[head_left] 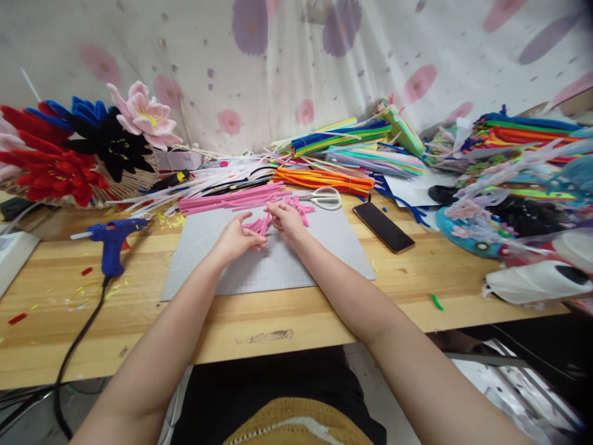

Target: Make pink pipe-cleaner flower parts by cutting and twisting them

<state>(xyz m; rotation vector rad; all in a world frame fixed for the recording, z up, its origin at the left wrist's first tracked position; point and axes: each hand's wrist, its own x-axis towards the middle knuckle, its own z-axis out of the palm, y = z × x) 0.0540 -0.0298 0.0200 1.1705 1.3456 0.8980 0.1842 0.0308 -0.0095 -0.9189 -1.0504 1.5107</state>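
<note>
Over a grey cutting mat (pixel 194 259), both hands are close together near several short pink pipe cleaner pieces (pixel 257 225). My left hand (pixel 237 238) has its thumb raised apart from its fingers, and its fingertips are beside the pink pieces. My right hand (pixel 286 222) is closed in a pinch, with a short pink piece at its fingertips. More cut pink pieces lie just behind the right hand, partly hidden by it. A bundle of long pink pipe cleaners (pixel 231 198) rests along the mat's back edge, next to scissors (pixel 324 198) with pale handles.
A blue glue gun (pixel 113 241) with a black cord stands at left, below fuzzy flowers (pixel 65 170). A phone (pixel 383 227) lies right of the mat. Bundles of coloured pipe cleaners (pixel 324 179) line the back. A white roll (pixel 532 282) is near the right edge.
</note>
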